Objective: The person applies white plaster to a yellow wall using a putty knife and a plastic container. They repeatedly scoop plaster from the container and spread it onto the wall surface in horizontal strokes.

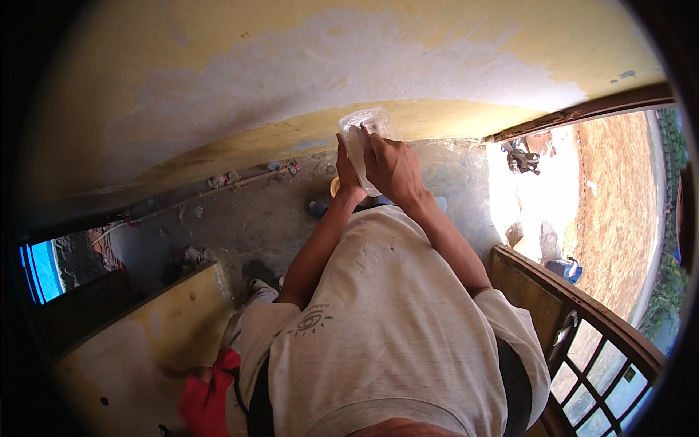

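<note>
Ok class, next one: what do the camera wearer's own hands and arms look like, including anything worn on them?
The left hand and right hand show no gloves, and the forearms are uncovered. Loose, pale greyish short sleeves cover the upper arms, matching the T-shirt, which has a small dark sun-like print.

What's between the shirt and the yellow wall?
In the head view, the clear plastic container, held by the left hand, with the right hand over it.

The clear, rectangular plastic container (386,122) appears glossy and smooth; the yellow-and-white painted wall (328,58) is matt, patchy; the light-grey, short-sleeved cloth shirt (408,313), matt.
</note>
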